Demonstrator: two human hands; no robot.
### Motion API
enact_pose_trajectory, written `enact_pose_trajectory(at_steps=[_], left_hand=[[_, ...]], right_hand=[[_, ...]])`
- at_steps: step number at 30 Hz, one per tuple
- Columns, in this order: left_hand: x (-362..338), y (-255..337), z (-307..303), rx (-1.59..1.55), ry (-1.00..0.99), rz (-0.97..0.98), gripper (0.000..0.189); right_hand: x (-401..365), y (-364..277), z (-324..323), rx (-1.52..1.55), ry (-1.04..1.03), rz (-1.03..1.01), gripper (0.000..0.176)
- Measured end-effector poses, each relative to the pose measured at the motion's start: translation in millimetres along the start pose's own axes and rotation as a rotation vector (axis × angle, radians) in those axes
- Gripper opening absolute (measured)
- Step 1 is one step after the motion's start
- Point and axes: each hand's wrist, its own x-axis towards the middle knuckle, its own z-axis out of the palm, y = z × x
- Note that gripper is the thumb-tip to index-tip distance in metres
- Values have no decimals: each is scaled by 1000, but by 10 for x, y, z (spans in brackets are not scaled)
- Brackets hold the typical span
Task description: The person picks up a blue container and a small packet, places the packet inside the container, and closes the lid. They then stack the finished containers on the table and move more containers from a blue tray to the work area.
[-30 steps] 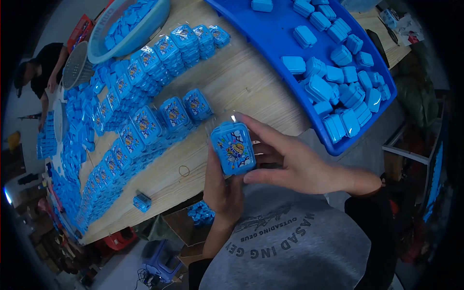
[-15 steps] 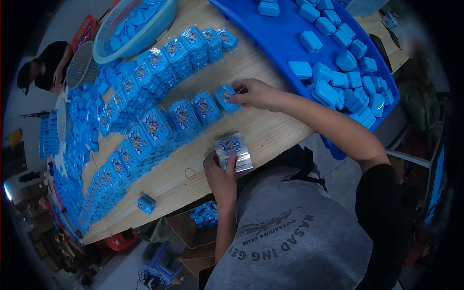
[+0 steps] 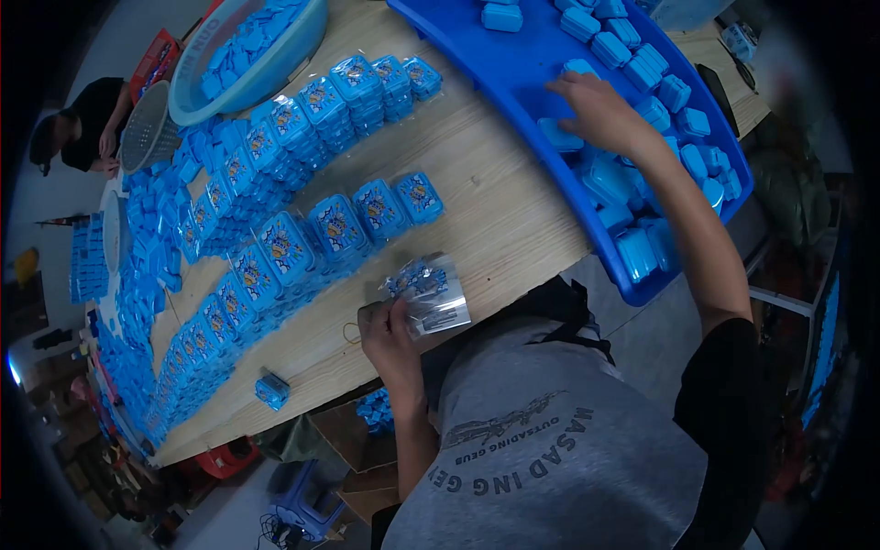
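The left hand (image 3: 390,335) pinches a small bundle of printed bags (image 3: 433,298) by its near corner, thumb on top and fingers closed beneath. The bundle fans out from the fingers, up and to the right, low over the edge of the surface (image 3: 495,183).

The right hand (image 3: 600,115) is far from that bundle, stretched out palm down inside the blue tray (image 3: 513,55). Its fingers are loosely spread and bent onto the loose blue boxes (image 3: 674,92). One box (image 3: 579,66) shows just past the fingertips and another (image 3: 559,137) sits beside the thumb. I cannot tell whether the fingers have closed on any box, nor which way the nearest one runs lengthwise. A row of wrapped boxes (image 3: 376,206) lies beyond the left fingers.
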Motion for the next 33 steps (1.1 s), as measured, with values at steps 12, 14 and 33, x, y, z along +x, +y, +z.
enact_pose_trajectory(at_steps=[12,14,33], left_hand=[[-1,-12,-16,123,4,131,9],[16,109,-33,-12,-31,-70,9],[98,-185,-49,-374,-205,-289,22]], right_hand=[[-58,248,149,213,-102,-62,52],[-180,79,-150,300,40,9,50],[-1162,-1936,742,724,68,-214,53]])
